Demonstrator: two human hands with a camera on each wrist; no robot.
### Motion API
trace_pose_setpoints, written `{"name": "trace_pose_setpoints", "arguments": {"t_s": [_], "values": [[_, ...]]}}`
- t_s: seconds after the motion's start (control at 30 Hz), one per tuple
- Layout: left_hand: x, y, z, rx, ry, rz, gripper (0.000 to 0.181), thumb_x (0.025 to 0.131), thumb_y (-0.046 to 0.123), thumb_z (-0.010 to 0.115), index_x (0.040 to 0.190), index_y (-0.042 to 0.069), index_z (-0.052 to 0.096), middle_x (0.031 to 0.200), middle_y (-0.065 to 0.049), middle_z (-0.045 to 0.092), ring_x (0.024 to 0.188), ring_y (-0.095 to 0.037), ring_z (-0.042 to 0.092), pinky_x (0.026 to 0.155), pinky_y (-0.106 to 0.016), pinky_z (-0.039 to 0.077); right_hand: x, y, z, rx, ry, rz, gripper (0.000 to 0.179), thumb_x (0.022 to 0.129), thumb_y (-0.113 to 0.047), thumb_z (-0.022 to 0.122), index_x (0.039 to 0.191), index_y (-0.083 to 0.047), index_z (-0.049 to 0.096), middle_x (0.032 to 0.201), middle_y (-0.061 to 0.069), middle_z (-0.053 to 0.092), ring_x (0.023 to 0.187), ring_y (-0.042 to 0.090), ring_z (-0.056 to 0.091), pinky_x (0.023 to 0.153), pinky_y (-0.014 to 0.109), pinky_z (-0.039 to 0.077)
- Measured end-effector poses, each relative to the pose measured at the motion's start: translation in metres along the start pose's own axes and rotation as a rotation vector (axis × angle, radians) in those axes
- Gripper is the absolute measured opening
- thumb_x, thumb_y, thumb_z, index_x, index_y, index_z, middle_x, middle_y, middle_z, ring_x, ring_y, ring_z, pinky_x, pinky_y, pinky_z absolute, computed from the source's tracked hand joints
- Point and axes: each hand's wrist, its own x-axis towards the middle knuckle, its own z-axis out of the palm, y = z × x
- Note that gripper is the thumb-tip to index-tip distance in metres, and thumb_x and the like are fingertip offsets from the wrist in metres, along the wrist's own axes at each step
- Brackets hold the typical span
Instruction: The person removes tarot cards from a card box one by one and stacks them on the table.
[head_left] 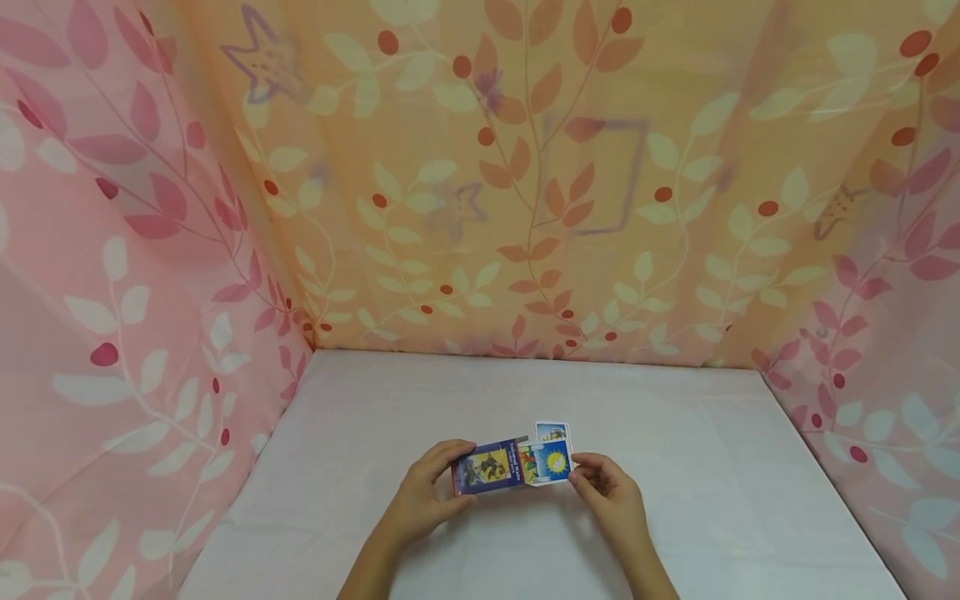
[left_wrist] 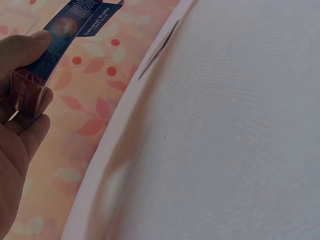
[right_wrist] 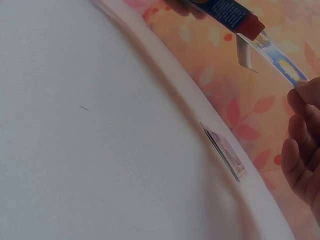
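My left hand [head_left: 431, 492] grips a dark blue card box [head_left: 483, 468], thumb along the near edge and fingers over the far edge. A picture of figures on yellow shows on its face, and its flap is open at the right end. From that end sticks out a tarot card [head_left: 553, 461] with a yellow sun on blue. The thumb and fingertips of my right hand [head_left: 611, 492] pinch the card's outer end; its other end is hidden in the box. The right wrist view shows the card [right_wrist: 284, 65] stretched between box and fingers.
Just behind the box, another picture card [head_left: 553, 429] lies on the white-covered table [head_left: 360, 408], partly hidden by the sun card. Patterned cloth walls [head_left: 480, 275] enclose the table at the back and both sides.
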Motion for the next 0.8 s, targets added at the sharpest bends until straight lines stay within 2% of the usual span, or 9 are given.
{"name": "trace_pose_setpoints", "arguments": {"t_s": [0.1,0.23,0.33,0.47,0.6,0.8], "values": [[0.000,0.000,0.001,-0.005,0.010,0.003,0.076,0.073,0.002,0.091,0.142,0.014,0.059,0.143,0.007,0.057,0.136,-0.020,0.054,0.114,-0.033,0.045,0.001,0.001,-0.002,0.005,0.021,0.016,0.020,0.090,-0.012,0.079,0.109,-0.014,0.073,0.090,0.003,0.071,0.078,0.013,0.066,0.066,0.022,0.058],[0.001,0.002,0.002,0.007,0.035,0.006,0.077,0.071,-0.002,0.091,0.140,0.012,0.060,0.141,0.000,0.059,0.134,-0.024,0.055,0.114,-0.031,0.046,0.002,0.000,-0.004,0.023,0.071,0.018,0.017,0.090,-0.011,0.078,0.106,-0.014,0.074,0.091,0.004,0.073,0.079,0.014,0.067,0.066,0.021,0.058],[0.001,0.001,0.002,0.016,0.036,0.005,0.077,0.071,-0.001,0.091,0.140,0.014,0.060,0.141,-0.001,0.059,0.134,-0.025,0.055,0.113,-0.033,0.047,0.001,-0.002,-0.006,0.046,0.112,0.016,0.015,0.091,-0.011,0.078,0.106,-0.012,0.075,0.092,0.005,0.074,0.079,0.013,0.068,0.067,0.020,0.059],[0.000,-0.005,0.001,0.022,0.019,0.001,0.078,0.073,0.003,0.091,0.142,0.020,0.059,0.143,0.007,0.057,0.135,-0.020,0.054,0.113,-0.037,0.047,0.001,-0.007,-0.010,0.085,0.136,0.035,0.015,0.093,-0.017,0.077,0.107,-0.010,0.075,0.094,0.006,0.073,0.077,0.013,0.065,0.065,0.020,0.058],[0.000,-0.005,0.001,0.028,0.007,0.010,0.078,0.075,0.006,0.091,0.144,0.019,0.057,0.144,0.006,0.057,0.137,-0.021,0.054,0.113,-0.040,0.047,0.002,-0.014,-0.017,0.085,0.148,0.039,0.017,0.095,-0.021,0.075,0.109,-0.010,0.074,0.095,0.007,0.072,0.074,0.014,0.061,0.061,0.020,0.056],[0.000,-0.006,0.000,0.030,0.005,-0.010,0.076,0.077,0.014,0.091,0.143,0.027,0.057,0.144,0.009,0.056,0.137,-0.019,0.053,0.113,-0.040,0.047,0.007,-0.025,-0.026,0.066,0.148,0.019,0.019,0.096,-0.023,0.074,0.110,-0.011,0.073,0.094,0.007,0.069,0.074,0.016,0.059,0.061,0.022,0.056]]}}
